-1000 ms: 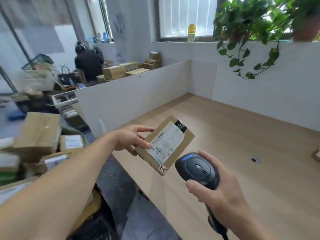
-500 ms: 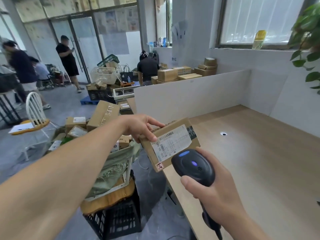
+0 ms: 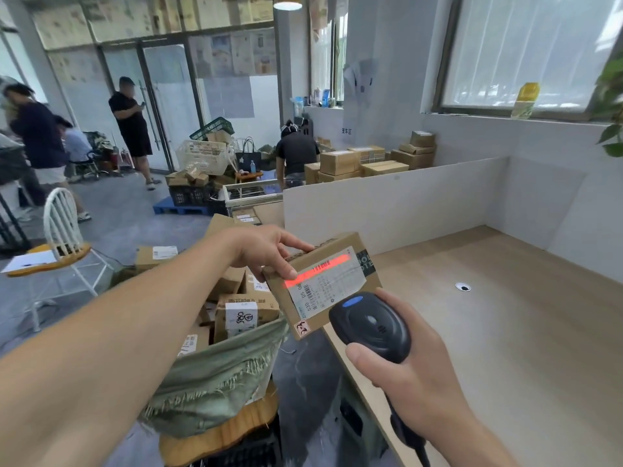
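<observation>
My left hand (image 3: 266,249) pinches the left end of a small cardboard parcel (image 3: 367,284) and holds it in the air over the near left edge of the wooden table (image 3: 505,332). The parcel's white shipping label (image 3: 328,284) faces me, and a red scan line glows across its top. My right hand (image 3: 408,372) grips a black handheld barcode scanner (image 3: 371,326) just below and right of the parcel, its head pointing at the label. The scanner's cable hangs down below my wrist.
A green woven sack (image 3: 215,372) full of small parcels sits on a wooden stool at lower left. A white partition (image 3: 387,210) borders the table's far side. Stacked boxes (image 3: 364,163), crates, a white chair (image 3: 64,230) and several people fill the room behind.
My view has swung left, from the table and plant toward the room. The parcel has tilted flatter toward the scanner, and the red scan line now lights the label.
</observation>
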Demonstrator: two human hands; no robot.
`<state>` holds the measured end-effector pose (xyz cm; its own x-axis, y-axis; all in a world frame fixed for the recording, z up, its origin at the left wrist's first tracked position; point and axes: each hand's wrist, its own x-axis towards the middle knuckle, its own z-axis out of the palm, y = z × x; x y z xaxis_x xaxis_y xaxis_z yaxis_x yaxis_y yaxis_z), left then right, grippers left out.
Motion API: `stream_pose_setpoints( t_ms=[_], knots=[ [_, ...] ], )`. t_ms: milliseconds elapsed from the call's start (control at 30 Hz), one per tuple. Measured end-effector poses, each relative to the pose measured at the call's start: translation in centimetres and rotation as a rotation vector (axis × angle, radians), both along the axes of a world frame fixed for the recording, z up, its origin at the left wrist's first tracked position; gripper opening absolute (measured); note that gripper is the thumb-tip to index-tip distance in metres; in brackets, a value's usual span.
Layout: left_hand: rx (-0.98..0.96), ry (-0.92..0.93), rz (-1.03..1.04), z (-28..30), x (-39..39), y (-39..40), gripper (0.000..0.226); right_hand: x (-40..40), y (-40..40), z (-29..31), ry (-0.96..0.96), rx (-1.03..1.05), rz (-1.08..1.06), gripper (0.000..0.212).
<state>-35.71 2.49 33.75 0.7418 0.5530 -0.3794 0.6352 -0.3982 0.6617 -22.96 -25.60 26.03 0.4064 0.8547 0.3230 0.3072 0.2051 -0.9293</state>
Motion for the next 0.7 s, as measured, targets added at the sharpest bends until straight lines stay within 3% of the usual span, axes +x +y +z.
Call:
stream_pose_setpoints(
  t_ms=[267,433,700],
  knots=[
    [0.015,0.007,-0.051,1.2,-4.1,7.8,0.069,-4.7,8.7,0.1,-0.037,-0.010,-0.034,0.069],
    [0.020,0.017,-0.035,1.9,-7.2,11.3,0.070,-7.1,13.0,-0.1,-0.042,0.004,-0.032,0.087],
    [0.036,0.030,0.057,2.6,-12.1,13.6,0.075,-9.7,17.9,0.3,-0.025,-0.034,0.057,0.082]
  ],
)
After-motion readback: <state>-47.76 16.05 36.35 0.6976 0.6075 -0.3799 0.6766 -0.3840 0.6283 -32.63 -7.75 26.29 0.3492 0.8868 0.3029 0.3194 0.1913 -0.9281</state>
